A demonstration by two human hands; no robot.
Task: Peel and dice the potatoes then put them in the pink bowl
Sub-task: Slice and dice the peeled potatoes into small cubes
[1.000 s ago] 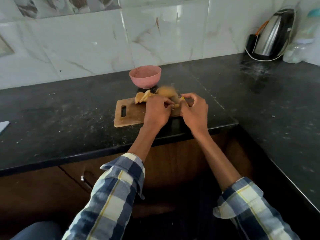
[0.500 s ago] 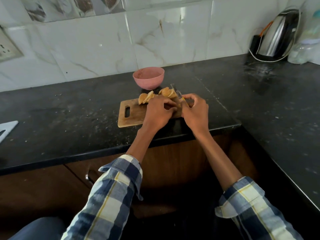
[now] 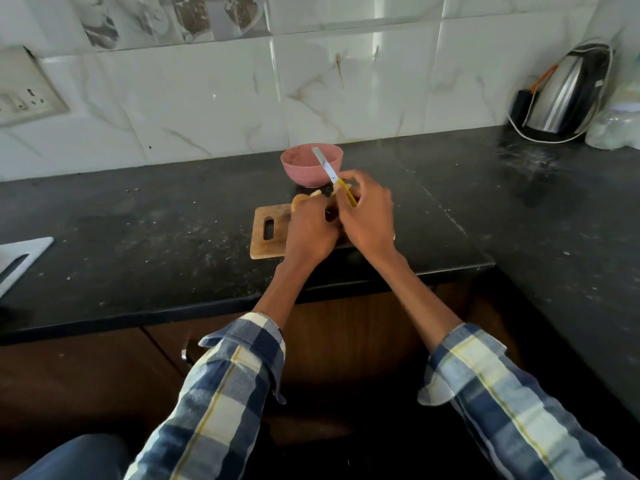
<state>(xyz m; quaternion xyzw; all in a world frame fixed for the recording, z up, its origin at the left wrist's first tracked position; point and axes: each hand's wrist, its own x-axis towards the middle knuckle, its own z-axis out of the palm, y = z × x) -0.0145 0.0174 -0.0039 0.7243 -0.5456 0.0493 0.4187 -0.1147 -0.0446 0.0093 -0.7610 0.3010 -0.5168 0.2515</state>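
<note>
My right hand (image 3: 367,216) grips the yellow-handled steel knife (image 3: 333,175), blade tilted up at frame centre. My left hand (image 3: 311,230) is curled over pale cut potato pieces (image 3: 304,199) on the wooden cutting board (image 3: 270,230); can't tell if it's grasping them.

A home kitchen. A black stone counter (image 3: 173,216) runs in an L along a wall of white marbled tiles (image 3: 207,98), with brown wooden cabinets (image 3: 86,375) beneath. At two o'clock a steel electric kettle (image 3: 568,95) stands with its cord; at ten o'clock a wall socket plate (image 3: 27,95). A wooden chopping board (image 3: 270,233) lies at twelve o'clock.
</note>
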